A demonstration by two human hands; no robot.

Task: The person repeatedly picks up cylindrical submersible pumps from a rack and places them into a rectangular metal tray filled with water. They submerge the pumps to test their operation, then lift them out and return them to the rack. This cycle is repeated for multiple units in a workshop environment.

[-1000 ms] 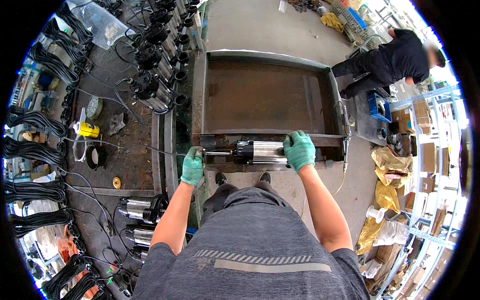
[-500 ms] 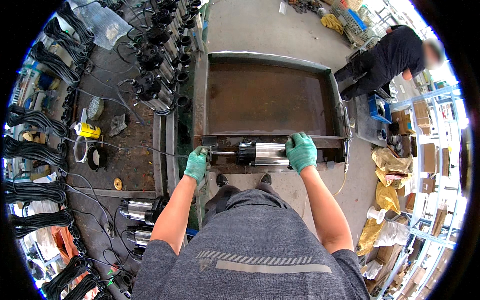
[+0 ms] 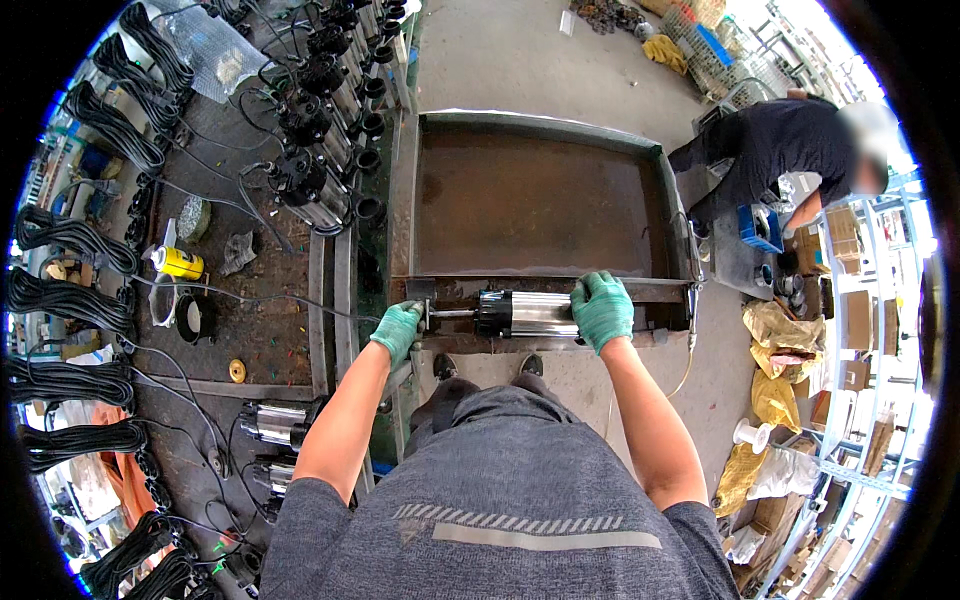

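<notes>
A silver cylindrical pump motor [image 3: 543, 313] with a black ribbed end lies sideways along the near edge of a metal tank. From its black end a thin metal shaft [image 3: 455, 314] points left to a small upright plate [image 3: 428, 317]. My right hand [image 3: 602, 309], in a green glove, wraps over the motor's right end. My left hand [image 3: 400, 331], gloved the same, is closed beside the plate at the shaft's far end; its fingers partly hide what they grip.
Brown liquid fills the tank [image 3: 660, 170] ahead. On the left bench [image 3: 270, 350] stand rows of motors [image 3: 312, 190], coiled black cables [image 3: 68, 305] and a yellow can [image 3: 178, 262]. At right, a co-worker [image 3: 785, 150] bends over a blue bin [image 3: 760, 228]; shelving [image 3: 835, 468] stands nearer.
My left hand has shifted slightly right and turned a little at the shaft's end. The right hand keeps its place on the motor. The co-worker has bent lower, one arm toward the blue bin.
</notes>
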